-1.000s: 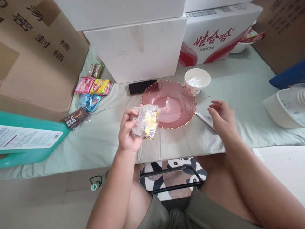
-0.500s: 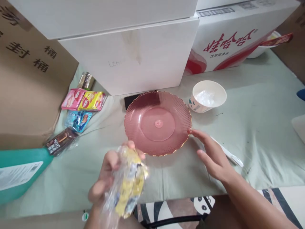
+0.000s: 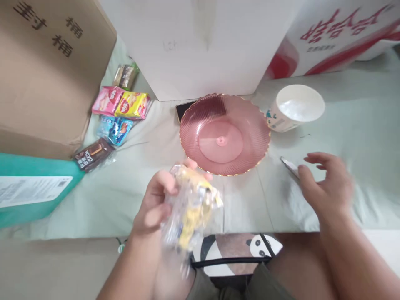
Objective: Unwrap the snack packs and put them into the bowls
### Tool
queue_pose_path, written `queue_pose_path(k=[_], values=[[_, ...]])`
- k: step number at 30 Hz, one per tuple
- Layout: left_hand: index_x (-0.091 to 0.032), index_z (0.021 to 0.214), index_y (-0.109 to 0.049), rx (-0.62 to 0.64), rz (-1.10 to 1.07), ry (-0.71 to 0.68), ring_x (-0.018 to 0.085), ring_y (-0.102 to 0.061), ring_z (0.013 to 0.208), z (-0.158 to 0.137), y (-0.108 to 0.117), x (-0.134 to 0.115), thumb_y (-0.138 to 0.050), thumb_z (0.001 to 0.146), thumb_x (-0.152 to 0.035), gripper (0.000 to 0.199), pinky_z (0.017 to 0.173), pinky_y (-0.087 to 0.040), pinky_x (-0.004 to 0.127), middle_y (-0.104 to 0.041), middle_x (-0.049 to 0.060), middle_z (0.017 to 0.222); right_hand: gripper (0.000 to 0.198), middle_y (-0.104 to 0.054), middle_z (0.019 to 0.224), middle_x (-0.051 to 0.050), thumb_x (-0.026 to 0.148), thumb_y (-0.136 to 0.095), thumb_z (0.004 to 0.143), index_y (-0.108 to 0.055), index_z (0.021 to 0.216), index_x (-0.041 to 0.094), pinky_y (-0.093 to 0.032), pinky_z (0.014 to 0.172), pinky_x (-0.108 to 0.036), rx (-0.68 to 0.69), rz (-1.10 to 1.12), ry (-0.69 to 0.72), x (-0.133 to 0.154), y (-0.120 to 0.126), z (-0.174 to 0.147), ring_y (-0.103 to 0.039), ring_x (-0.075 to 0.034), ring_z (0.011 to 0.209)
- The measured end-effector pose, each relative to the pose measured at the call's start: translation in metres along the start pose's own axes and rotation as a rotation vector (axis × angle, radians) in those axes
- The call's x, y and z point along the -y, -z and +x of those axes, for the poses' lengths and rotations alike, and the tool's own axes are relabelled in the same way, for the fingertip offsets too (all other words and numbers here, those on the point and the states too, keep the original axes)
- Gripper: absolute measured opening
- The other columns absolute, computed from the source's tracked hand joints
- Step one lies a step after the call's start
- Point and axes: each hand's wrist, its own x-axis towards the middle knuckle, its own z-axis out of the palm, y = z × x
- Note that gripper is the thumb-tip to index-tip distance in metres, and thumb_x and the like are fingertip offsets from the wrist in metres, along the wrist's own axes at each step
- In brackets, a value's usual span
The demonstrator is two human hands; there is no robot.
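Observation:
My left hand (image 3: 162,196) grips a crinkled clear plastic bag (image 3: 195,208) of yellow, blue and white wrapped pieces, blurred by motion, in front of the plate. A pink ribbed glass plate (image 3: 220,156) with a wavy gold rim lies on the green cloth, holding nothing. To its right, my right hand (image 3: 331,185) hovers with curved fingers apart and nothing in them. Beside its thumb lies a slim white tool (image 3: 290,167), partly hidden by the hand; its kind is unclear. A white paper bowl (image 3: 296,110) with clear plastic inside stands beyond.
Several wrapped snacks lie at the left, including a brown cocoa pack (image 3: 95,154) and a yellow pack (image 3: 133,105). A cardboard box (image 3: 50,79), a teal container (image 3: 34,216) and a white box (image 3: 203,54) border the cloth. A dark phone-like slab (image 3: 183,110) sits partly under the plate.
My right hand has left the plate's rim and moved right, over the slim white tool. My left hand still holds the bag. The camera view has tilted down and shifted.

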Motion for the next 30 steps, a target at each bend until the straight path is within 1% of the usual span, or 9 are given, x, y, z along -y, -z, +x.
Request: queue_pose_path(k=[3,5,8,12,16,19,24,28,30], values=[[-0.027,0.083,-0.062,0.065,-0.026,-0.021,0.025,-0.070,0.104,0.001,-0.008,0.008,-0.085,0.069,-0.040,0.030,0.075,-0.062,0.034,-0.066,0.001,0.129,0.037,-0.069,0.102,-0.013,0.034,-0.058,0.079,-0.062,0.113,0.022,-0.054,0.089,-0.055,0.012,0.047,0.053,-0.009,-0.005,-0.002,-0.067,-0.033,0.099],[-0.026,0.084,-0.062,0.072,0.022,-0.053,0.024,-0.069,0.102,0.006,-0.013,0.015,-0.087,0.066,-0.039,0.033,0.075,-0.060,0.032,-0.067,0.004,0.128,0.042,-0.068,0.104,-0.013,0.032,-0.057,0.079,-0.061,0.119,0.020,-0.054,0.089,-0.053,0.011,0.069,0.101,-0.009,-0.013,0.000,-0.067,-0.031,0.101],[-0.024,0.084,-0.062,0.064,0.092,-0.109,0.025,-0.065,0.109,0.012,-0.021,0.026,-0.086,0.062,-0.033,0.034,0.079,-0.057,0.032,-0.066,0.007,0.130,0.041,-0.062,0.122,-0.018,0.029,-0.056,0.080,-0.063,0.119,0.019,-0.051,0.095,-0.054,-0.068,0.057,0.176,0.003,-0.029,0.011,-0.062,-0.033,0.114],[-0.024,0.087,-0.064,0.070,0.191,-0.220,0.027,-0.059,0.122,0.016,-0.029,0.035,-0.080,0.063,-0.025,0.029,0.095,-0.052,0.037,-0.064,0.008,0.132,0.030,-0.044,0.153,-0.015,0.021,-0.055,0.080,-0.067,0.108,0.023,-0.037,0.107,-0.061,-0.187,-0.091,0.213,0.029,-0.047,0.029,-0.043,-0.038,0.140],[-0.025,0.089,-0.066,0.103,0.295,-0.291,0.027,-0.057,0.124,0.017,-0.029,0.037,-0.078,0.066,-0.028,0.026,0.102,-0.047,0.041,-0.062,0.009,0.132,0.028,-0.046,0.155,-0.011,0.020,-0.055,0.081,-0.068,0.106,0.025,-0.022,0.111,-0.068,-0.178,-0.089,0.183,0.033,-0.060,0.041,-0.029,-0.042,0.149],[-0.024,0.089,-0.065,0.077,0.324,-0.322,0.026,-0.057,0.124,0.020,-0.023,0.036,-0.078,0.068,-0.028,0.025,0.102,-0.046,0.040,-0.062,0.009,0.131,0.029,-0.060,0.142,-0.010,0.022,-0.054,0.083,-0.069,0.108,0.025,-0.018,0.112,-0.067,-0.163,-0.027,0.198,0.027,-0.063,0.045,-0.033,-0.040,0.146],[-0.024,0.090,-0.064,-0.013,0.286,-0.323,0.026,-0.057,0.124,0.026,-0.014,0.031,-0.076,0.070,-0.024,0.024,0.095,-0.049,0.036,-0.062,0.008,0.132,0.025,-0.072,0.113,-0.010,0.024,-0.050,0.087,-0.072,0.098,0.024,-0.026,0.110,-0.059,-0.175,-0.054,0.230,0.033,-0.049,0.039,-0.050,-0.036,0.135],[-0.024,0.088,-0.065,-0.046,0.252,-0.278,0.026,-0.057,0.124,0.026,-0.017,0.026,-0.077,0.071,-0.023,0.021,0.090,-0.051,0.035,-0.063,0.008,0.131,0.019,-0.069,0.123,-0.009,0.027,-0.054,0.087,-0.073,0.091,0.026,-0.031,0.109,-0.057,-0.110,-0.058,0.366,0.036,-0.030,0.025,-0.050,-0.036,0.136],[-0.025,0.090,-0.066,-0.043,0.235,-0.276,0.024,-0.057,0.124,0.025,-0.018,0.026,-0.077,0.073,-0.023,0.020,0.091,-0.051,0.033,-0.062,0.007,0.132,0.019,-0.066,0.129,-0.010,0.028,-0.055,0.086,-0.073,0.092,0.025,-0.036,0.107,-0.056,-0.101,-0.047,0.374,0.028,-0.019,0.018,-0.054,-0.036,0.132]])
